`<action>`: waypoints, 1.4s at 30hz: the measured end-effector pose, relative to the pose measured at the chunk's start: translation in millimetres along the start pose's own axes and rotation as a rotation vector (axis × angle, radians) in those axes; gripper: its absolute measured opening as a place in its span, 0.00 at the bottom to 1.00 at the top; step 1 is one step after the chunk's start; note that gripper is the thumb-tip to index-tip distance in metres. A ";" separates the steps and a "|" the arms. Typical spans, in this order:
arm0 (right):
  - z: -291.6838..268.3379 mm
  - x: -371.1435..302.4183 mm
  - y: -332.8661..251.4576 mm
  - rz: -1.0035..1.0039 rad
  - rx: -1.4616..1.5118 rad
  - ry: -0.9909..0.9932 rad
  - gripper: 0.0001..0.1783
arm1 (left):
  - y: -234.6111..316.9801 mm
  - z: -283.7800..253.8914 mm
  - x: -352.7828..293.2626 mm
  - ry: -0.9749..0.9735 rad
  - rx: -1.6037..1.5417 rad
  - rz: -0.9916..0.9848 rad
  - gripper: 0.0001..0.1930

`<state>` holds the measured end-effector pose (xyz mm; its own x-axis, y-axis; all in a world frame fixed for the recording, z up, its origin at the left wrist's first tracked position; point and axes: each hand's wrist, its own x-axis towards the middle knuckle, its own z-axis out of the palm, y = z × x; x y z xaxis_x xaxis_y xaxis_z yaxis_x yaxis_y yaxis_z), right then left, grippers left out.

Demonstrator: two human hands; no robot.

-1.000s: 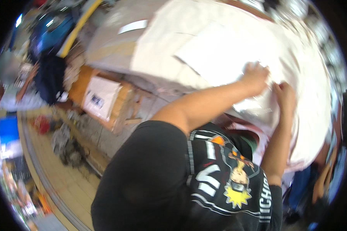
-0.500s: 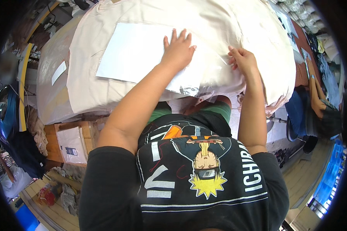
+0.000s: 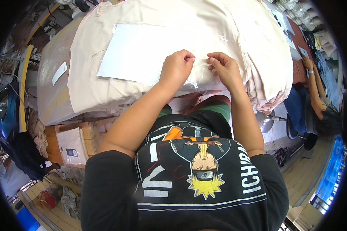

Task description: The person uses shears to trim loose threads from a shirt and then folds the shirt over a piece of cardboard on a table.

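A pale bluish-white sheet [image 3: 131,52] lies flat on cream fabric [image 3: 90,69], with clear plastic film [image 3: 192,81] around it and past its right side. Over the sheet's right part is my left hand [image 3: 176,69], its thumb and fingertips pinched together. Whatever it pinches, if anything, is too small to make out; the film is right beside it. My right hand [image 3: 225,71] hovers close by over the film and fabric, fingers curved, with a gap between thumb and forefinger. I see nothing in it.
A plastic-wrapped bundle with a white label [image 3: 59,73] lies left of the fabric. Below it, a packaged garment [image 3: 72,146] rests on a wooden box [image 3: 50,142]. At the right another person [image 3: 316,96] sits at a reddish-brown table [image 3: 300,71].
My left hand has drawn back toward me and closed from spread fingers to a pinch. My right hand has moved left, nearer to it. The sheet has barely shifted.
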<state>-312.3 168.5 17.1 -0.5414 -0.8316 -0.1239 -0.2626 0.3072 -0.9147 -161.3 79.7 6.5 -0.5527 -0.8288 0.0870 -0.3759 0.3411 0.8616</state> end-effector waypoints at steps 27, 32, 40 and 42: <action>45.3 38.0 -33.0 0.194 0.240 -0.089 0.32 | 8.4 -41.2 -9.4 0.241 -0.272 0.211 0.09; 42.4 28.6 -35.3 0.290 0.398 -0.235 0.34 | -98.2 -138.4 29.0 0.551 0.657 -0.040 0.22; 70.5 29.0 -34.9 0.357 0.333 -0.431 0.12 | -133.0 -182.9 33.2 0.227 0.597 -0.426 0.34; 83.7 27.3 -33.7 0.150 0.097 -0.395 0.11 | -123.7 -184.4 35.0 0.205 0.636 -0.401 0.36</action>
<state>-251.4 96.7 12.4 -0.2158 -0.9000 -0.3786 -0.1179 0.4089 -0.9049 3.0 -73.3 -4.8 -0.1591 -0.9869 -0.0266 -0.9067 0.1354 0.3995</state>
